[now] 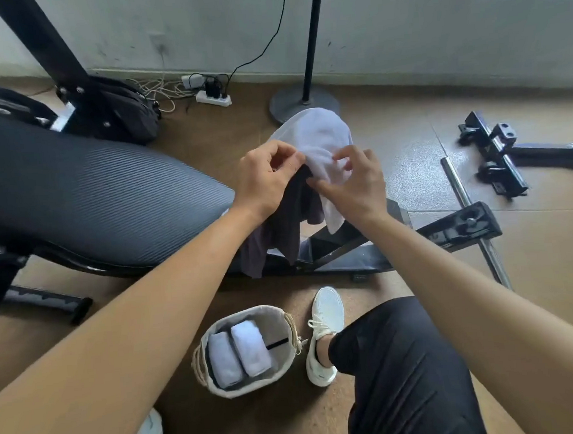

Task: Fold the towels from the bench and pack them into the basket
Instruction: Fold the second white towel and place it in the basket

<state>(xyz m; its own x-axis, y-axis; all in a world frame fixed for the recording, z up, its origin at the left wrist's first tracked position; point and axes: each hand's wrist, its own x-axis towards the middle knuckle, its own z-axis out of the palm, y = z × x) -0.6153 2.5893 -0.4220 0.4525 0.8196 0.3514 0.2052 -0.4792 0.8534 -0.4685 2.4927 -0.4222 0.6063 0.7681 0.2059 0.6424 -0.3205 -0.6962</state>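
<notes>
While two rolled white towels (pixel 239 354) lie side by side in the basket (pixel 282 373) on the floor at 6 o'clock, both hands work at the counter's (pixel 83 193) end. Left hand (pixel 265 181) grip pinches one white towel (pixel 321 146); right hand (pixel 354 181) grip, fingers spread, touches it. One dark towel (pixel 279 231) hangs beneath.
</notes>
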